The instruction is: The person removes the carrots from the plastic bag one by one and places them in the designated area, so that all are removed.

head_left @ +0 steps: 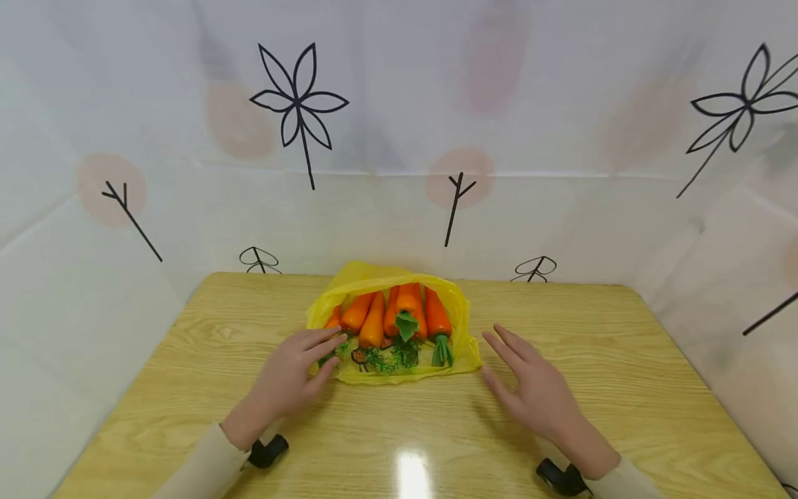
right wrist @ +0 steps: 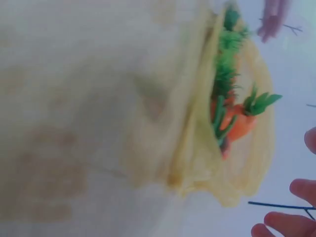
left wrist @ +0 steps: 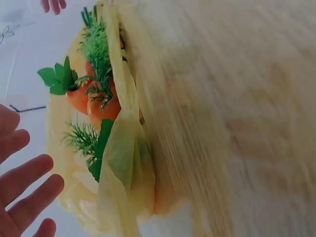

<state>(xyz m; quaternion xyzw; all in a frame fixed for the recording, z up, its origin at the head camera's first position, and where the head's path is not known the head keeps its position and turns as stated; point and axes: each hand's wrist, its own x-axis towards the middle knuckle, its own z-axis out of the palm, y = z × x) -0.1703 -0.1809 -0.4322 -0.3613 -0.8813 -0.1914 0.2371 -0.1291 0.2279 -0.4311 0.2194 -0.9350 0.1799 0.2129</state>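
Note:
A yellow plastic bag [head_left: 464, 326] lies on the table with its mouth facing me. Inside it are several orange carrots [head_left: 372, 322] with green leafy tops [head_left: 406, 326] toward the opening. My left hand [head_left: 289, 371], fingers extended, is at the bag's left edge, its fingertips overlapping the rim in the head view; whether they touch it I cannot tell. To the right of the bag, my right hand [head_left: 539, 388] hovers with fingers spread and nothing in them. Both wrist views show the bag [left wrist: 126, 163] and the carrots [right wrist: 239, 123] beyond loosely spread fingers.
The bag rests on a light wood-grain table [head_left: 399, 430]. White cloth [head_left: 386, 138] printed with black flowers and twigs hangs behind the table and along both sides. Dark wrist mounts [head_left: 268, 452] sit below each wrist.

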